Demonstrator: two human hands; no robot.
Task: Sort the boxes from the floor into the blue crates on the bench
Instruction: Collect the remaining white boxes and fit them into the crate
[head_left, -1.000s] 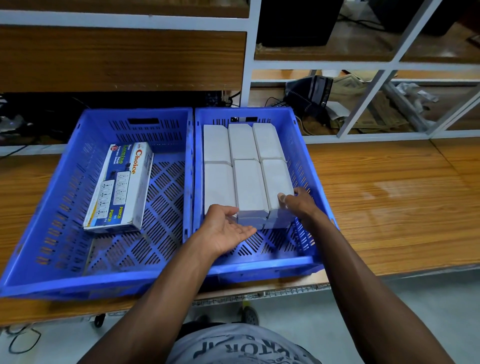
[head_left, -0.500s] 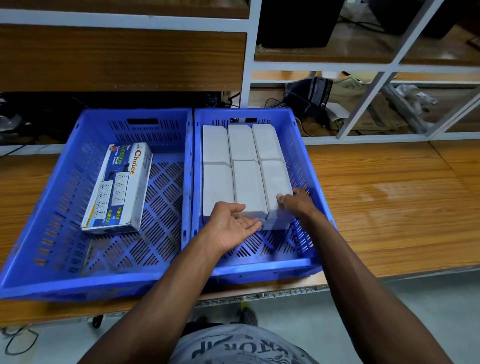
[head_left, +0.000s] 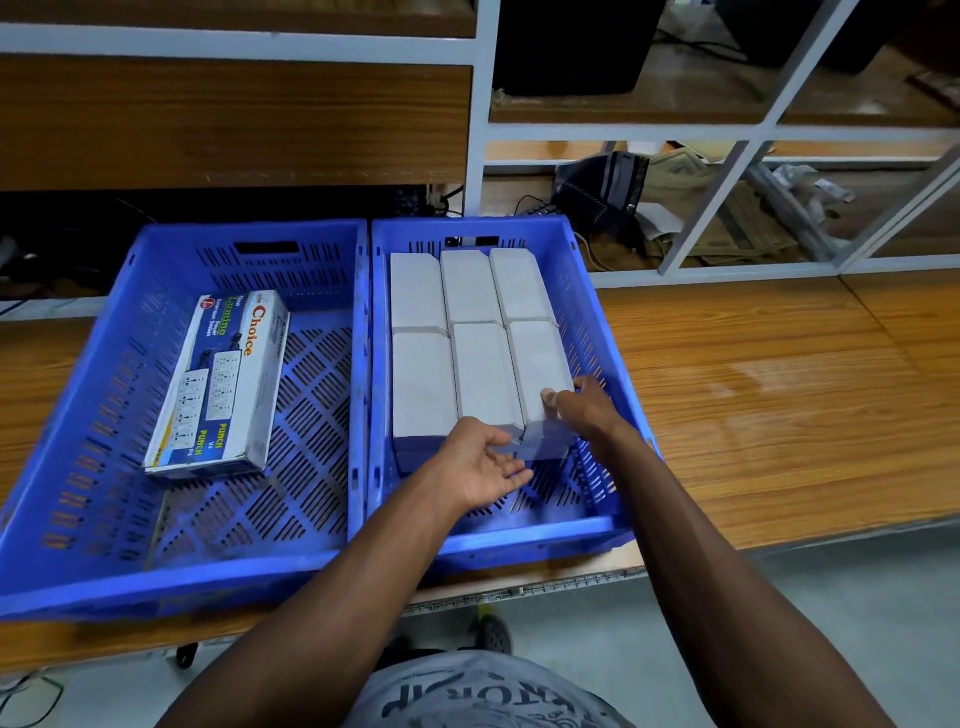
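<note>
Two blue crates stand side by side on the bench. The left crate (head_left: 156, 582) holds one printed "Choice" box (head_left: 223, 384), lying flat. In the right crate (head_left: 519, 535) several plain white boxes (head_left: 467, 291) lie in two rows of three. My right hand (head_left: 587, 410) grips the near end of the front right white box (head_left: 537, 358), thumb on top. My left hand (head_left: 478, 467) lies palm up with relaxed fingers, touching the near end of the front middle white box.
The wooden bench top (head_left: 753, 405) stretches to the right of the crates. Behind them a white metal shelf frame (head_left: 478, 156) holds a dark bag (head_left: 602, 187) and cloth clutter. The grey floor (head_left: 831, 597) lies below the bench edge.
My left hand has slid a little to the right along the near ends of the white boxes. My right hand has stayed on the front right box.
</note>
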